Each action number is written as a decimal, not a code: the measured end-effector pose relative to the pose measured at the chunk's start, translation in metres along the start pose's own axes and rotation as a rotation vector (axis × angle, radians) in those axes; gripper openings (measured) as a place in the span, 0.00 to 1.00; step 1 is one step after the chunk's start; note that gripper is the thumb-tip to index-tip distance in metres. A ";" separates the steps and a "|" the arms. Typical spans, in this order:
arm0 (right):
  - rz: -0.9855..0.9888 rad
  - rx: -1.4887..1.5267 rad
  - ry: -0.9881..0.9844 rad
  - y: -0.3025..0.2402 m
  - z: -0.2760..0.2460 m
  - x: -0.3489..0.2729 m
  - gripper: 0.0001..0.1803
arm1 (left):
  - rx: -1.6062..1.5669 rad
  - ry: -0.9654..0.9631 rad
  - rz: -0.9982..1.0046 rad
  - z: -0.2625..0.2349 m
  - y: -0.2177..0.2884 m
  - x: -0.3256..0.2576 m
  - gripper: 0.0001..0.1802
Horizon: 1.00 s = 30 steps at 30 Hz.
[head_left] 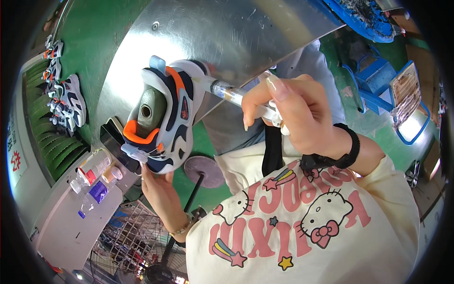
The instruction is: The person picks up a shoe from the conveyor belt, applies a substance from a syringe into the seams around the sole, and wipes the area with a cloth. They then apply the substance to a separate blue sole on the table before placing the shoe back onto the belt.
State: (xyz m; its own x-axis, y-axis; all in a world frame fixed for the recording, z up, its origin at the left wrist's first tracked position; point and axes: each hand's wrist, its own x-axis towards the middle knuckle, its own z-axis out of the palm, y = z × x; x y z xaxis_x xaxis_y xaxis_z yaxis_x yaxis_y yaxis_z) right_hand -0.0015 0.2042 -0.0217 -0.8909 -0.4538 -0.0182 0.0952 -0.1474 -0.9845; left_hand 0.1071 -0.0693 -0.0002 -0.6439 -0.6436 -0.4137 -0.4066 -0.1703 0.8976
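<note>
A sneaker [182, 106] in white, navy and grey with orange trim is held up over the near edge of the metal table. A dark green shoe last [152, 109] fills its opening. My left hand [158, 189] grips the toe end from below; the fingers behind the shoe are hidden. In my right hand [298, 104] is a clear syringe [227, 91], pinched in bent fingers around its plunger end. The syringe's tip points left at the shoe's sole edge near the heel. Whether it touches the sole I cannot tell.
A shiny metal table [208, 33] lies ahead. At left, several similar sneakers [68, 102] sit by a green slatted conveyor [45, 128]. Plastic bottles [87, 189] and a dark phone-like object [118, 144] rest on a pale ledge [71, 227]. A blue-framed stool [378, 80] stands right.
</note>
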 end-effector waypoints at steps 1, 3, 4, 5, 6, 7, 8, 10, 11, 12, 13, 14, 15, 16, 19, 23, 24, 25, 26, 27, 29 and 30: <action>0.002 -0.001 -0.006 0.000 0.001 0.000 0.23 | -0.006 -0.017 -0.047 -0.007 -0.003 -0.006 0.20; -0.007 -0.012 0.015 0.000 0.002 -0.001 0.24 | -0.015 -0.077 -0.094 -0.012 -0.004 -0.021 0.21; -0.006 -0.017 0.011 0.000 0.003 -0.001 0.24 | -0.022 -0.144 -0.139 -0.011 -0.007 -0.026 0.21; 0.011 -0.005 0.031 0.000 0.004 -0.001 0.25 | -0.040 -0.181 -0.164 -0.011 -0.010 -0.028 0.23; 0.027 0.007 0.052 -0.001 0.004 -0.002 0.25 | -0.063 -0.195 -0.176 -0.006 -0.013 -0.031 0.23; 0.028 0.004 0.050 -0.002 0.005 -0.002 0.25 | -0.083 -0.304 -0.191 -0.009 -0.015 -0.032 0.23; 0.036 0.013 0.076 -0.003 0.005 -0.003 0.26 | -0.102 -0.415 -0.205 -0.010 -0.017 -0.033 0.22; 0.042 0.016 0.105 -0.003 0.006 -0.004 0.27 | -0.109 -0.396 -0.256 -0.003 -0.019 -0.036 0.25; -0.001 0.087 0.130 -0.001 0.006 -0.006 0.24 | -0.125 -0.400 -0.265 0.003 -0.020 -0.039 0.28; -0.044 0.157 0.155 0.000 0.006 -0.007 0.22 | -0.141 -0.405 -0.275 0.014 -0.018 -0.043 0.31; -0.046 0.152 0.154 -0.001 0.005 -0.007 0.22 | -0.146 -0.408 -0.274 0.018 -0.019 -0.042 0.31; -0.032 0.165 0.154 -0.002 0.005 -0.008 0.22 | -0.145 -0.458 -0.279 0.022 -0.019 -0.042 0.34; -0.018 0.179 0.154 -0.003 0.004 -0.008 0.22 | -0.144 -0.508 -0.284 0.026 -0.019 -0.041 0.37; -0.020 0.172 0.153 -0.003 0.004 -0.008 0.22 | -0.150 -0.511 -0.283 0.032 -0.018 -0.041 0.37; -0.026 0.177 0.182 -0.007 0.002 -0.008 0.23 | -0.108 -0.602 -0.309 0.046 -0.015 -0.037 0.42; 0.077 0.076 0.164 -0.017 -0.003 -0.008 0.28 | -0.220 -0.677 -0.348 0.056 -0.018 -0.034 0.43; 0.071 0.093 0.160 -0.019 -0.004 -0.008 0.28 | -0.237 -0.692 -0.359 0.057 -0.020 -0.033 0.44; 0.074 0.091 0.154 -0.021 -0.004 -0.009 0.28 | -0.254 -0.703 -0.370 0.058 -0.021 -0.034 0.44; 0.090 0.126 0.156 -0.023 -0.004 -0.011 0.29 | -0.260 -0.699 -0.371 0.058 -0.023 -0.034 0.44; 0.107 0.162 0.158 -0.026 -0.004 -0.014 0.29 | -0.270 -0.697 -0.369 0.059 -0.025 -0.034 0.44; 0.130 0.181 0.173 -0.032 -0.004 -0.019 0.29 | -0.292 -0.695 -0.369 0.060 -0.030 -0.035 0.44; 0.149 0.202 0.194 -0.035 -0.004 -0.023 0.30 | -0.304 -0.695 -0.371 0.060 -0.033 -0.036 0.44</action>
State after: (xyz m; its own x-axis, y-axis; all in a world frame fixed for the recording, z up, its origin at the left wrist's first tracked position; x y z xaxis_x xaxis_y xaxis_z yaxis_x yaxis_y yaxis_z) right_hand 0.0133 0.2234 0.0127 -0.9267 -0.3106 -0.2116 0.2999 -0.2720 -0.9144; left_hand 0.1053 0.0040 -0.0241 -0.7960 0.0823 -0.5996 -0.5423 -0.5370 0.6462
